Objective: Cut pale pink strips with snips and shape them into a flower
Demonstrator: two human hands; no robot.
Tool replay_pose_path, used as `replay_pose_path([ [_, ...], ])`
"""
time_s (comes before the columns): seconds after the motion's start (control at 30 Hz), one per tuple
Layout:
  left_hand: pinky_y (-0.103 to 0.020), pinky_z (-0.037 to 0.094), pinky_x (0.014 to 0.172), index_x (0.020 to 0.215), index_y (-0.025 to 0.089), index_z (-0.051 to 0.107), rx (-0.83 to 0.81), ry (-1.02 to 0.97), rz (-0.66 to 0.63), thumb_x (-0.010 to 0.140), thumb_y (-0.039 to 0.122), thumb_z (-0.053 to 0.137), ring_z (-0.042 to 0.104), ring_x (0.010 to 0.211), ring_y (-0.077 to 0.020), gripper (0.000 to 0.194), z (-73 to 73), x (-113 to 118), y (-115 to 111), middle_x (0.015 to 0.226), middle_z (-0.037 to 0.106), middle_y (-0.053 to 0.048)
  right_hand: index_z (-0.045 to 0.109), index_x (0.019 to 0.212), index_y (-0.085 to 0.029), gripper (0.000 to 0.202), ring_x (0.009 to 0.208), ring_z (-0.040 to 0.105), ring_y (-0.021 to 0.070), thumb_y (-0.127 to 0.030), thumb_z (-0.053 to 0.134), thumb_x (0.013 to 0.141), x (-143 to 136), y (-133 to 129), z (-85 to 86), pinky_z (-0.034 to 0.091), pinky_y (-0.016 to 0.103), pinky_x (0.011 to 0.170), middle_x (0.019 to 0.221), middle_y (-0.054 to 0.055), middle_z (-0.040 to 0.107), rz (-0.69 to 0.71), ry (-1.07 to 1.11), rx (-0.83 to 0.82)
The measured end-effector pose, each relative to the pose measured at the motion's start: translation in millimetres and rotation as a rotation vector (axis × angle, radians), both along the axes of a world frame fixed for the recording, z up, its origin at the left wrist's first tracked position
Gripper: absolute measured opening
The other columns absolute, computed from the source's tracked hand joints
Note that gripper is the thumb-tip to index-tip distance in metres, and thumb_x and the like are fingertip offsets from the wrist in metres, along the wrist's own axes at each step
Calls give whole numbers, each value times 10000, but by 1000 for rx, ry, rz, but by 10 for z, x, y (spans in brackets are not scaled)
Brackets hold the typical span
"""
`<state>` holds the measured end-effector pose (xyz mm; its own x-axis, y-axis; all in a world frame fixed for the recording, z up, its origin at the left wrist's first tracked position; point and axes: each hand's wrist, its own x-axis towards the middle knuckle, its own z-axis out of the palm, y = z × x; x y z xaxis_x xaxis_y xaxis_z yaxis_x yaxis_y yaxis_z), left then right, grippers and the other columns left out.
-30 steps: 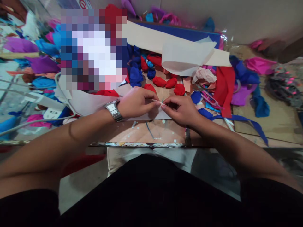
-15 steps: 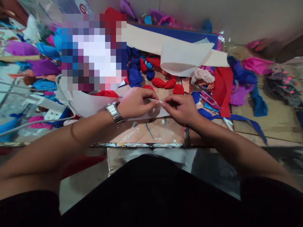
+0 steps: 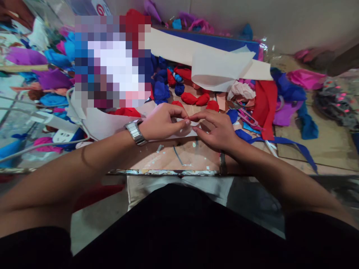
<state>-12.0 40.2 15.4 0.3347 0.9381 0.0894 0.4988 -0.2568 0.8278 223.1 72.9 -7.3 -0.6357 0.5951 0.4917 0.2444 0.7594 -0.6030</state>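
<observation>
My left hand (image 3: 165,123), wearing a metal watch (image 3: 135,132), is closed with thumb and index finger on a strip of thin white paper (image 3: 183,133). The strip lies low over the tabletop, partly hidden by that hand. My right hand (image 3: 215,129) is at the strip's right end, its index fingertip close to my left fingertips and its thumb lower, with a gap between them. Whether the right thumb touches the paper is hard to see. Just beyond the hands lie twisted red paper pieces (image 3: 195,99).
A long cream strip (image 3: 171,46) and a translucent white sheet (image 3: 221,73) lie at the back. Pink scissors (image 3: 248,117), red paper (image 3: 265,108) and a blue strip (image 3: 298,145) are on the right. At left stand a white power strip (image 3: 66,133) and a metal frame (image 3: 75,112).
My right thumb and index finger have parted from their pinch on the paper's end. The index finger has shifted slightly left towards my left fingertips; my left hand has hardly moved.
</observation>
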Motion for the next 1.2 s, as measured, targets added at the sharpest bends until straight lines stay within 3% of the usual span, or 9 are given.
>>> replay_pose_path([
  [0.6,-270,508,755,923,174,769,128,33,15,939,388,664,702,802,-155,239,-34,16,-24,889,787,-33,784,1013,-243,85,902,764,222,-277,722,965,4,-17,-15,572,363,869,987,39,825,-117,14,81],
  [1.2,-255,509,721,914,177,809,150,-81,59,942,441,715,710,780,-145,282,-92,59,-19,857,802,-25,797,1027,-286,114,928,769,220,-224,740,951,-7,-14,-25,581,385,859,994,11,819,-145,91,228],
])
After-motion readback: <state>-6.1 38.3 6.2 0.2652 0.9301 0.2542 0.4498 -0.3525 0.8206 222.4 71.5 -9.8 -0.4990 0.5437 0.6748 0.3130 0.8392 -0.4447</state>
